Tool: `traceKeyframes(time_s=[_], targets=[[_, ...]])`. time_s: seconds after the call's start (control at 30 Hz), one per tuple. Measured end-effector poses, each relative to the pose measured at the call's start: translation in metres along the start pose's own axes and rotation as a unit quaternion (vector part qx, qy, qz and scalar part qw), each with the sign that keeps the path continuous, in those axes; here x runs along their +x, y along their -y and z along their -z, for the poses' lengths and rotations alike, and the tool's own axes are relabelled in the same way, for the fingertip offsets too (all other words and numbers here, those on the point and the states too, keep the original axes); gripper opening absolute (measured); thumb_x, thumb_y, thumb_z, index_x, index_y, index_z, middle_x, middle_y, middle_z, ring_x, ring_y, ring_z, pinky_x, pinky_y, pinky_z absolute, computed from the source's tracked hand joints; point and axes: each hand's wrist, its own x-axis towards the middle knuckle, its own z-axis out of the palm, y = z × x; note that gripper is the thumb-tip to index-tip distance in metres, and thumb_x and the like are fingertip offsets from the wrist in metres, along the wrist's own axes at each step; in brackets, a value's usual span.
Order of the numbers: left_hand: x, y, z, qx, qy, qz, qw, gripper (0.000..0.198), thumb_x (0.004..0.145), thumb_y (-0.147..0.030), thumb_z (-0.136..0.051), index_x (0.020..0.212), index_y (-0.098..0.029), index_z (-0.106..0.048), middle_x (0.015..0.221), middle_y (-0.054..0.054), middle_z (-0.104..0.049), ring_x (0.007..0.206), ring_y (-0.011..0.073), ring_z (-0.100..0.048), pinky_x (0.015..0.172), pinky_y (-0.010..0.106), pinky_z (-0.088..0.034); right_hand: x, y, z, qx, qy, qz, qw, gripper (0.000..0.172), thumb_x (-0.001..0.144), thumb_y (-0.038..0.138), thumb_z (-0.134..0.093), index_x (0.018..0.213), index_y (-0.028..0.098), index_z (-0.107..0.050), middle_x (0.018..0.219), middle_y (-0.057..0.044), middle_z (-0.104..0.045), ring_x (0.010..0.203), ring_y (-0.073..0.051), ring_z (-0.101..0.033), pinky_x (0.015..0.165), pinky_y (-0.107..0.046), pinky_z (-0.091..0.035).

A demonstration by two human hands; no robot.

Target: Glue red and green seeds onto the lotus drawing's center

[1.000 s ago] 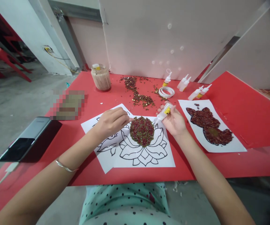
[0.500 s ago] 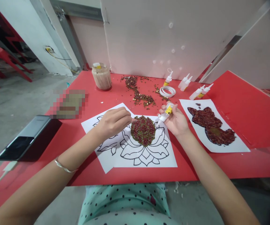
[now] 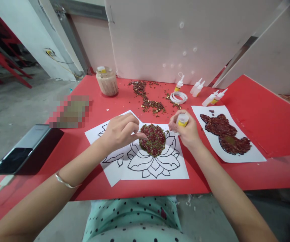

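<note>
A flower line drawing (image 3: 156,173) on white paper lies in front of me, its centre covered with red and green beans (image 3: 153,140). At the left side of this bean patch is my left hand (image 3: 122,132), fingers bent and the thumb stretched out apart from them; I see nothing held in it. My right hand (image 3: 189,132) is closed around a small glue bottle (image 3: 182,120) with a yellow label, over the upper right of the drawing. The bottle's base faces me, and its nozzle is mostly hidden. A second drawing (image 3: 112,174) lies partly under the first.
Loose beans (image 3: 147,97) are scattered at the back, beside a tape roll (image 3: 178,97). Several glue bottles (image 3: 197,88) stand or lean nearby. A glass jar (image 3: 107,82) stands back left, a phone (image 3: 16,151) left. On the right lies a bean-covered picture (image 3: 225,136).
My left thumb has moved away from the fingers, which were pinched together at the bean patch. My right hand has turned the glue bottle so its base faces me.
</note>
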Motion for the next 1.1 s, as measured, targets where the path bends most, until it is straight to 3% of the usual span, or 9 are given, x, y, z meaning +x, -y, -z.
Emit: traceKeyframes(time_s=[0.1,0.2,0.3,0.47,0.6,0.83,0.97,1.1], targets=[[0.003,-0.002,-0.001,0.020,-0.033,-0.004,0.999,0.042,0.079,-0.046,-0.067,0.078,-0.023,-0.032,0.069,-0.004,-0.047,0.061,0.0094,-0.044,0.051,0.021,-0.035,-0.010,0.010,-0.019,-0.085,0.079,0.001,0.993,0.029,0.064,0.021,-0.077,0.081,0.024,-0.054,0.073,0.004,-0.065,0.066,-0.011,-0.060,0.061,-0.028,-0.049],[0.004,-0.003,-0.001,0.044,-0.045,-0.011,0.998,0.045,0.077,-0.052,-0.066,0.079,-0.023,-0.032,0.073,-0.003,-0.048,0.064,0.0107,-0.045,0.055,0.024,-0.037,-0.016,0.020,-0.037,-0.099,0.166,-0.005,0.981,0.025,0.068,0.021,-0.074,0.083,0.024,-0.054,0.076,0.004,-0.066,0.071,-0.013,-0.062,0.067,-0.030,-0.051],[0.003,-0.003,-0.001,0.074,-0.034,-0.018,0.996,0.045,0.078,-0.050,-0.067,0.080,-0.023,-0.031,0.076,-0.002,-0.048,0.065,0.0113,-0.044,0.056,0.025,-0.038,-0.016,0.025,-0.046,-0.124,0.204,-0.010,0.971,0.022,0.072,0.024,-0.071,0.084,0.025,-0.053,0.079,0.004,-0.066,0.073,-0.013,-0.063,0.069,-0.031,-0.051],[0.005,-0.005,-0.001,0.115,-0.004,-0.022,0.993,0.038,0.083,-0.043,-0.062,0.083,-0.023,-0.030,0.079,0.000,-0.048,0.066,0.0128,-0.044,0.056,0.027,-0.038,-0.013,0.022,-0.047,-0.201,0.213,0.010,0.956,0.019,0.075,0.028,-0.067,0.082,0.025,-0.050,0.076,0.004,-0.066,0.070,-0.014,-0.062,0.066,-0.030,-0.049],[0.009,-0.008,0.001,0.128,0.021,-0.024,0.991,0.034,0.085,-0.040,-0.059,0.083,-0.023,-0.030,0.077,0.002,-0.049,0.066,0.0140,-0.044,0.054,0.028,-0.036,-0.014,0.019,-0.046,-0.286,0.212,0.067,0.932,0.013,0.078,0.028,-0.063,0.082,0.025,-0.050,0.077,0.002,-0.066,0.070,-0.015,-0.061,0.063,-0.028,-0.045],[0.012,-0.012,0.002,0.145,0.030,-0.050,0.988,0.023,0.088,-0.030,-0.053,0.083,-0.023,-0.032,0.077,0.003,-0.051,0.067,0.0165,-0.045,0.055,0.029,-0.035,-0.015,0.012,-0.041,-0.393,0.226,0.159,0.877,0.019,0.074,0.012,-0.057,0.088,0.023,-0.050,0.077,0.000,-0.066,0.064,-0.014,-0.057,0.058,-0.025,-0.040],[0.013,-0.013,0.003,0.151,0.030,-0.056,0.986,0.019,0.087,-0.022,-0.050,0.083,-0.023,-0.032,0.077,0.004,-0.053,0.067,0.0169,-0.046,0.055,0.029,-0.034,-0.015,0.009,-0.040,-0.391,0.224,0.189,0.873,0.020,0.073,0.011,-0.058,0.086,0.023,-0.049,0.075,0.001,-0.065,0.062,-0.012,-0.056,0.056,-0.024,-0.041],[0.014,-0.013,0.004,0.153,0.025,-0.062,0.986,0.020,0.088,-0.026,-0.050,0.082,-0.023,-0.031,0.076,0.004,-0.053,0.068,0.0173,-0.047,0.055,0.029,-0.034,-0.016,0.010,-0.040,-0.348,0.227,0.212,0.885,0.016,0.076,0.012,-0.057,0.081,0.023,-0.046,0.075,0.001,-0.065,0.064,-0.012,-0.058,0.058,-0.023,-0.043]])
